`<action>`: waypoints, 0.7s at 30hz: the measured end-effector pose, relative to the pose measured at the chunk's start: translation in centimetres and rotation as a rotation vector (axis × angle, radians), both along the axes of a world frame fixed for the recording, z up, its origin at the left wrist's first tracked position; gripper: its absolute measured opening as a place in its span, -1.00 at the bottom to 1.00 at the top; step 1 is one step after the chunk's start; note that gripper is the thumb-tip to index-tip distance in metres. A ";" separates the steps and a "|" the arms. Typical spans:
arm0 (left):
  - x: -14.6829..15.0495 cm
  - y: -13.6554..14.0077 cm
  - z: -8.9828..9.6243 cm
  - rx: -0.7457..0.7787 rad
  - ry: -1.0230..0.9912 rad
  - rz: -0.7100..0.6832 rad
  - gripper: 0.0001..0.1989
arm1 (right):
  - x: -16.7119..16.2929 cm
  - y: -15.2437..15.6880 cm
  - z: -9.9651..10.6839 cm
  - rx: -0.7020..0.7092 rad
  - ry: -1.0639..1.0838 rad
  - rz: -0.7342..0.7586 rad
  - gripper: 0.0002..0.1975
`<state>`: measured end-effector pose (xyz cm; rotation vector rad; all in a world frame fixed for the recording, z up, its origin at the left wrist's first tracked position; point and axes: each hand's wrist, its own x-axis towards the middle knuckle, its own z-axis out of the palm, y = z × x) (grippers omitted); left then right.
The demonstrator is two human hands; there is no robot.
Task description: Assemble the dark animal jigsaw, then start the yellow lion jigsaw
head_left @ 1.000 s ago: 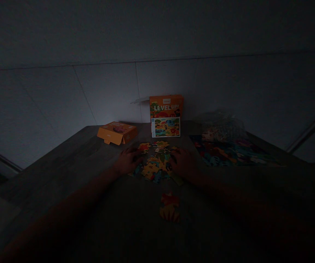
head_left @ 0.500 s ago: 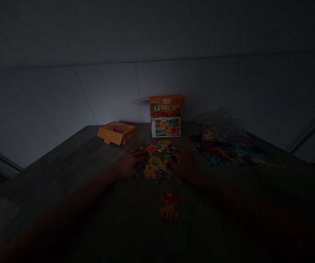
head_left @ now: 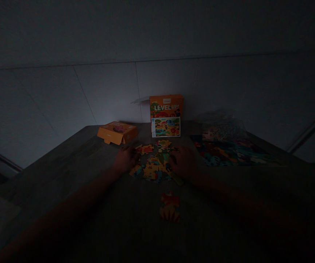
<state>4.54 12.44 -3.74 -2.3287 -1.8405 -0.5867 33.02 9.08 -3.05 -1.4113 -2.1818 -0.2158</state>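
Both half-curled, my left hand (head_left: 125, 159) and right hand (head_left: 184, 163) flank the pieces (head_left: 150, 171); whether either grips one, I cannot tell.

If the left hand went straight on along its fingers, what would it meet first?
Probably the pile of puzzle pieces beside the left hand; dim light leaves depth and contact unclear.
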 end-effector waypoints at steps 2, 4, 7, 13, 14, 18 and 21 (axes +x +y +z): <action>-0.2 0.2 0.0 -0.018 -0.006 0.043 -0.75 | -0.1 -0.3 0.1 0.096 0.020 0.137 -0.79; -0.3 0.4 -0.1 -0.040 -0.012 0.070 -0.76 | -0.2 -0.7 0.2 0.141 0.037 0.331 -0.77; -0.4 0.6 -0.2 -0.070 -0.033 0.121 -0.77 | -0.3 -1.3 0.4 0.112 -0.014 0.657 -0.69; -0.3 1.0 0.0 -0.134 -0.074 0.212 -0.71 | -0.4 -1.4 0.5 -0.059 -0.208 0.915 -0.61; -0.3 1.1 0.0 -0.143 -0.078 0.222 -0.72 | -0.3 -1.4 0.5 -0.075 -0.204 0.898 -0.60; -0.4 1.3 0.2 -0.174 -0.087 0.261 -0.71 | -0.3 -1.2 0.2 -0.087 -0.194 0.827 -0.58; -0.4 1.3 0.1 -0.182 -0.092 0.268 -0.73 | -0.3 -1.2 0.0 -0.078 -0.186 0.740 -0.59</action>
